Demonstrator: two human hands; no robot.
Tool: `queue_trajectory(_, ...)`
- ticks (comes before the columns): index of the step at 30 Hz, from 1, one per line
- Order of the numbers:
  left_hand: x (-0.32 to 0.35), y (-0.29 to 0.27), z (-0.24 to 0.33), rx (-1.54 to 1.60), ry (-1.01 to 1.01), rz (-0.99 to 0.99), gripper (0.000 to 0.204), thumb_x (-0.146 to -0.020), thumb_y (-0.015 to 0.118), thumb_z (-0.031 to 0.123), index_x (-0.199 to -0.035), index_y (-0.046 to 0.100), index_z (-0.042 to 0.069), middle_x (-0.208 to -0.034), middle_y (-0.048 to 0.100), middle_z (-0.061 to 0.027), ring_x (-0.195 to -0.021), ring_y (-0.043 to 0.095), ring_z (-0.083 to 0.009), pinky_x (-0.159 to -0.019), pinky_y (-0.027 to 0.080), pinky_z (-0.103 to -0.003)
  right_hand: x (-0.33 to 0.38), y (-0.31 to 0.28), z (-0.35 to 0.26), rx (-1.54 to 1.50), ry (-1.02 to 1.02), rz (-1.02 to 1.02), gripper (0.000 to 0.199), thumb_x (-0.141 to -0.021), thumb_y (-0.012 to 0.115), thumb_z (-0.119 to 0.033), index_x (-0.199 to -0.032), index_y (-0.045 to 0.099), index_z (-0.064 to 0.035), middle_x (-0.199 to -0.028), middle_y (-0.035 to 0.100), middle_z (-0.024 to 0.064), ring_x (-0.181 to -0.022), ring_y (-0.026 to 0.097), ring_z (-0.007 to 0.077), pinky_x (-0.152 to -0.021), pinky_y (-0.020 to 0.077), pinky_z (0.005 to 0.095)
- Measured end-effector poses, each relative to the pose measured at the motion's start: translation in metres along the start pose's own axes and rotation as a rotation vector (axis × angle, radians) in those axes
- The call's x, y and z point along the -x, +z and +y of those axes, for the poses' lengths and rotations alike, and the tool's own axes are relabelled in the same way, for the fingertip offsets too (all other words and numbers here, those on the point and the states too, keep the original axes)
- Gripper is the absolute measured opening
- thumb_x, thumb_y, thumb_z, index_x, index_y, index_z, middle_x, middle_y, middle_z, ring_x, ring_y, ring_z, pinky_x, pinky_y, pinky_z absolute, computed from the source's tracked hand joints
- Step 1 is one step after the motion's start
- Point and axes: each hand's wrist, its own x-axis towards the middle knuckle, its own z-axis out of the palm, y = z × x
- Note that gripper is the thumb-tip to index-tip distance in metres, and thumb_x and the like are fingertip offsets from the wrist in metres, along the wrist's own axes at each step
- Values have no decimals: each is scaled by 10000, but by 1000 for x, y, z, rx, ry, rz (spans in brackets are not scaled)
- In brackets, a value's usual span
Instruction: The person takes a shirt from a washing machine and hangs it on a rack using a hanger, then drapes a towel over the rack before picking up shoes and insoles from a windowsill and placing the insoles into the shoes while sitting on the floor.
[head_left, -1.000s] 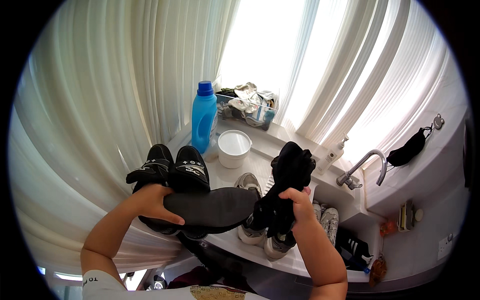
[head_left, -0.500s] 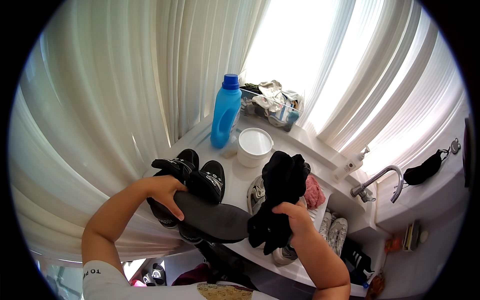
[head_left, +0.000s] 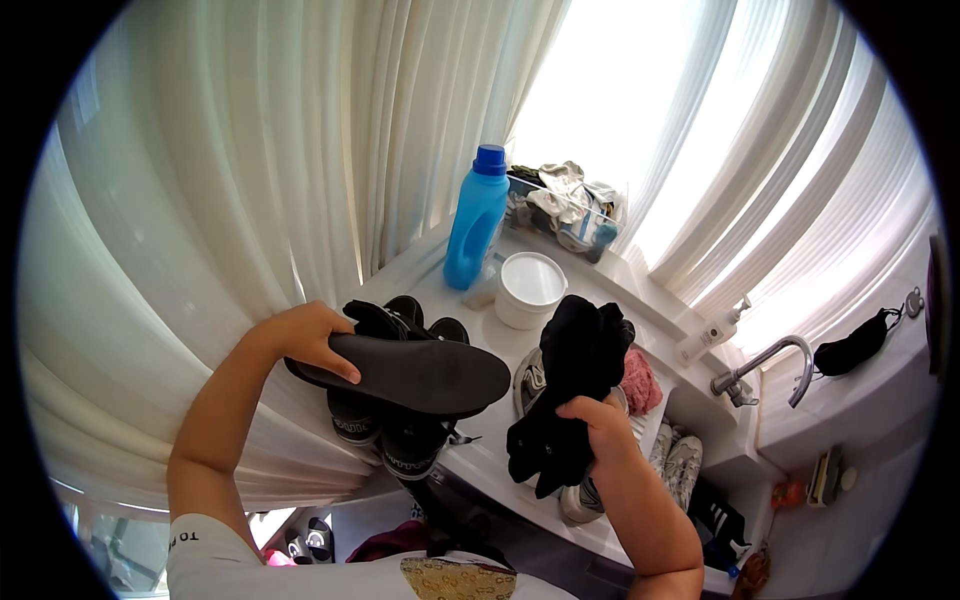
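Observation:
My left hand (head_left: 312, 338) is closed on the heel end of a long dark grey insole (head_left: 425, 375), thumb on top. It is held nearly level over a pair of black shoes (head_left: 410, 448) with white markings, covering much of them. In my right hand (head_left: 603, 432) is a bunched black cloth (head_left: 578, 350), gripped around its middle, with folds hanging below and standing up above my thumb. Behind that cloth, partly hidden, grey-and-white sneakers (head_left: 530, 383) stand on the white counter (head_left: 480, 455).
A blue detergent bottle (head_left: 474, 225), a white lidded tub (head_left: 529, 300) and a clear bin of cloths (head_left: 570, 210) stand at the back. Right are a pink cloth (head_left: 640, 383), a pump bottle (head_left: 712, 335), a faucet (head_left: 750, 385) and white shoes (head_left: 682, 465) in the sink. Curtains hang left.
My left hand has raised the insole and turned it more level, showing more of the black shoes' heels below. The view has shifted slightly; my right hand still grips the black cloth.

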Motion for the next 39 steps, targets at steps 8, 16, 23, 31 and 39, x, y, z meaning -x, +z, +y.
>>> queue_trajectory(8, 3, 23, 5, -363, 269, 409, 603, -578, 763, 485, -972, 631, 49, -923, 626, -123, -852, 594, -303, -733, 480, -372, -11, 24, 10, 39, -92, -81, 314, -694, 554, 30, -1008, 567, 46, -879, 626, 125, -781, 633, 239, -703, 528, 348)
queue_trajectory(16, 13, 60, 70, 510, 400, 624, 452, -778, 709, 304, -1106, 563, 29, -1046, 595, -99, -982, 567, -200, -862, 452, -327, -17, 34, 18, 89, -96, -206, 347, -714, 589, 33, -1058, 546, 24, -930, 617, 90, -816, 610, 191, -725, 500, 313)
queue_trajectory(23, -25, 88, 166, 1607, 275, 311, 471, -878, 611, 241, -1228, 439, -21, -1147, 537, -153, -1008, 560, -200, -862, 474, -333, -11, 53, 12, 312, -190, -223, 373, -771, 672, -65, -1116, 545, -3, -991, 612, 66, -885, 593, 156, -790, 467, 290)
queue_trajectory(31, -32, 85, 181, 1872, 254, 291, 298, -914, 536, 163, -1168, 493, 14, -1055, 592, -121, -950, 605, -241, -843, 502, -390, 2, 10, -1, 45, -298, -81, 456, -876, 612, -194, -1240, 426, 9, -906, 592, 61, -741, 579, 134, -663, 474, 276)
queue_trajectory(39, -29, 87, 211, 1870, 300, 152, 371, -835, 642, 91, -1165, 483, 27, -1027, 594, -102, -963, 594, -236, -865, 490, -396, 23, -2, -10, 493, -416, -38, 572, -770, 740, -288, -1171, 433, -17, -777, 525, 18, -499, 460, 71, -440, 357, 220)
